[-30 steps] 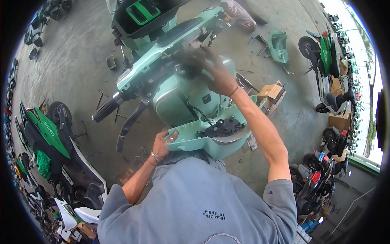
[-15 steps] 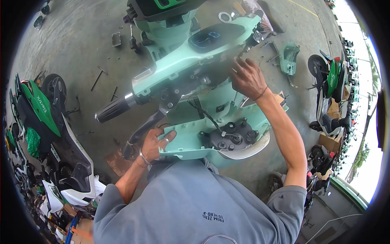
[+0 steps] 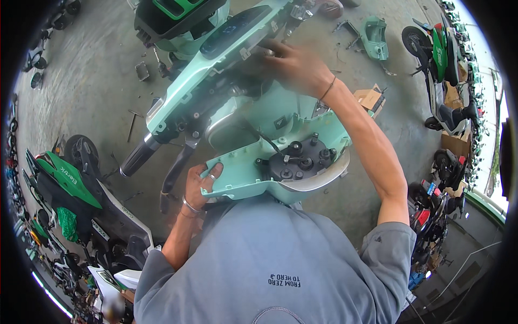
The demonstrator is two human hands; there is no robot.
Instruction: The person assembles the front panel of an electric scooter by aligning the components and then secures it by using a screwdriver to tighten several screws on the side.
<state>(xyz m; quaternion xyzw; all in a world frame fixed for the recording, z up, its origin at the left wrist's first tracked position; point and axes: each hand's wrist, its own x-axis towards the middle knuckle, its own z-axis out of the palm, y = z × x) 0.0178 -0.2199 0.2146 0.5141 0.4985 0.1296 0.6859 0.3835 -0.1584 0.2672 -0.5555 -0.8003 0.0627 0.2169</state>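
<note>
My left hand (image 3: 200,186) grips the left end of a mint-green headlight cover (image 3: 237,175), thumb on its inner face. The cover lies against my shirt front, open back up. A dark round headlight housing (image 3: 302,161) with a connector and cable sits inside it. Beyond it stands a scooter's handlebar with a mint-green handlebar cover (image 3: 183,92), a dark display (image 3: 234,35) and a black left grip (image 3: 139,156). My right hand (image 3: 302,67) reaches to the near underside of the handlebar cover, among dark parts. Its fingers are blurred and partly hidden.
A green-and-black scooter (image 3: 70,178) stands at the left, another (image 3: 440,59) at the far right. On the floor lie a mint-green plastic part (image 3: 374,38), a cardboard box (image 3: 368,99), a small tray (image 3: 142,71) and a T-handle tool (image 3: 131,125).
The handlebar appears turned and shifted up and left in view. My right hand has moved left along its underside. My left hand still holds the headlight cover.
</note>
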